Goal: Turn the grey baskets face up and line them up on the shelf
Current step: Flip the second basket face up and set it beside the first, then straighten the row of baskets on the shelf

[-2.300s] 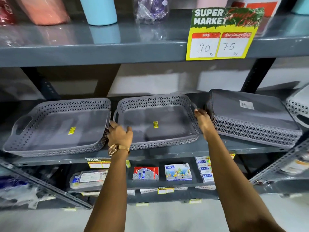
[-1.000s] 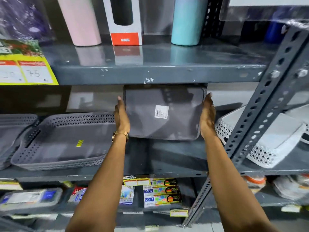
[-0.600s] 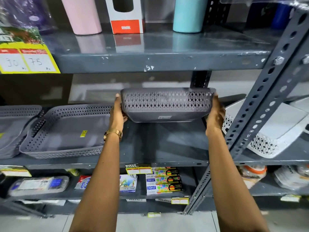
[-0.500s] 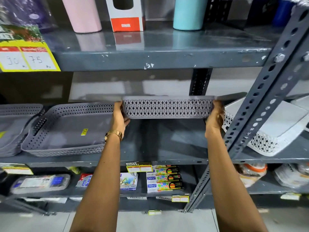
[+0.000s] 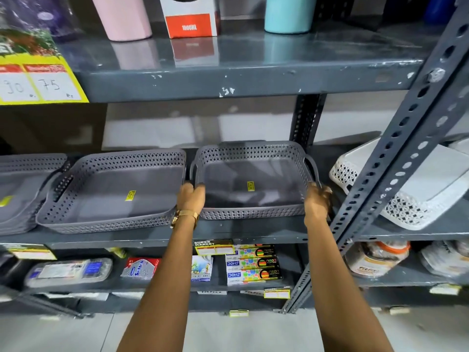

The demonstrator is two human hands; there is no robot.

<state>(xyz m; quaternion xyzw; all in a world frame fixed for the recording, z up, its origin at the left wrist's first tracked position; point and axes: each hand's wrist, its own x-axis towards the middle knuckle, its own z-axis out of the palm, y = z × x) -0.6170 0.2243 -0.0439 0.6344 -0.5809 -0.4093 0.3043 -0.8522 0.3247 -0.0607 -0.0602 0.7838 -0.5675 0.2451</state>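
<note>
Head view, mid shelf [image 5: 253, 231] of a grey metal rack. Held basket [image 5: 253, 184]: grey, perforated walls, face up, base on the shelf, yellow sticker on its floor. L hand [image 5: 191, 198] sits at the basket's 9 o'clock side, fingers curled over the rim near the L handle, grasping it; gold watch on the wrist. R hand [image 5: 317, 199] sits at the basket's 3 o'clock side, fingers wrapped round the rim below the R handle, also grasping. Basket thus lies between the two hands, just beyond the wrists.

Second basket [image 5: 114, 191]: face up, at 9 o'clock of the held one, walls just beside each other; contact cannot be told. Third basket [image 5: 17, 189], or a stack of them, partly cut by the frame edge, further toward 9 o'clock.

White basket [image 5: 416, 191]: at 3 o'clock, tilted, bottom up, behind the slotted upright [image 5: 396, 158].

Price card [image 5: 38, 77], 90 / 75, hangs at 10 o'clock on the shelf above.
</note>
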